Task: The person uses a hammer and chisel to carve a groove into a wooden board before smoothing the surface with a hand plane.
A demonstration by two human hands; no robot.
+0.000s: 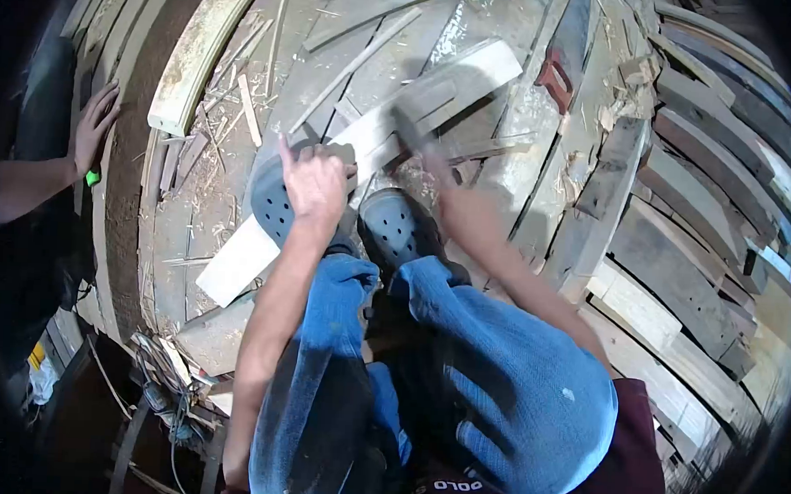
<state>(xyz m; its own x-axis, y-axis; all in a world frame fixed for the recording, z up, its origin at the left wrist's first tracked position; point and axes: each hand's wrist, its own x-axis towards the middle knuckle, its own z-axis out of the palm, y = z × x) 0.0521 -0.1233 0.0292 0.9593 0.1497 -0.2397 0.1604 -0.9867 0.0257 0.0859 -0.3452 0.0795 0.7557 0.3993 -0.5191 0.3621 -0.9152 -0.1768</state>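
Gripping a hand tool [408, 131] in my right hand [453, 201], I have my fingers closed around its handle; motion blurs both hand and tool, so I cannot tell exactly what kind of dark head it carries. That head is up and to the left of my grip, over a pale squared wooden beam [481, 70]. My left hand [317, 177] is just beside the beam, above my left clog [272, 199], one digit sticking out and the others curled; I cannot tell whether they hold anything. The beam slants past both hands, one end below and left of my left hand, the other beyond my right. My left clog covers part of it, and my right clog [396, 225] sits between my hands on its near side. Close behind my hands are my knees in blue jeans [505, 367].

Farther ahead of my left hand, long wood strips [357, 69] lie across the floorboards. A red-handled saw [555, 81] lies ahead and right of my right hand. Curved timbers [697, 216] are stacked well to its right. Far left of my left hand, another person's hand [96, 124] rests on a curved plank [121, 173].
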